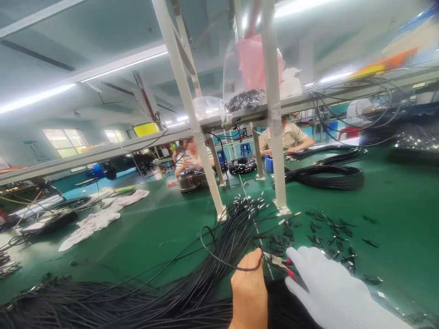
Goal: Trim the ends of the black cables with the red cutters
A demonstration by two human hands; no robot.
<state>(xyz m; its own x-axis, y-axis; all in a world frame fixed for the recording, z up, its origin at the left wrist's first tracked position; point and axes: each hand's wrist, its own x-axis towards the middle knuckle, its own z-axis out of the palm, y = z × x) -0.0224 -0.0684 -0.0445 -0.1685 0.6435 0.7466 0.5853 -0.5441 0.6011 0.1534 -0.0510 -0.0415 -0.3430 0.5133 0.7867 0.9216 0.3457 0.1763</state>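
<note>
My left hand, bare, is closed around a black cable that loops up and back toward the bundle. In a white glove, my right hand grips a pair of pliers with red on the handles. The jaws of the pliers are right at the fingertips of my left hand; whether they touch the cable's end I cannot tell. A thick bundle of black cables with silvery ends runs across the green table. Small black pieces lie scattered beyond and beside my right hand.
White shelf posts stand on the table ahead. Coiled black cables lie at the back right, a white cloth at the left. A grey device sits near one co-worker; another person sits farther right.
</note>
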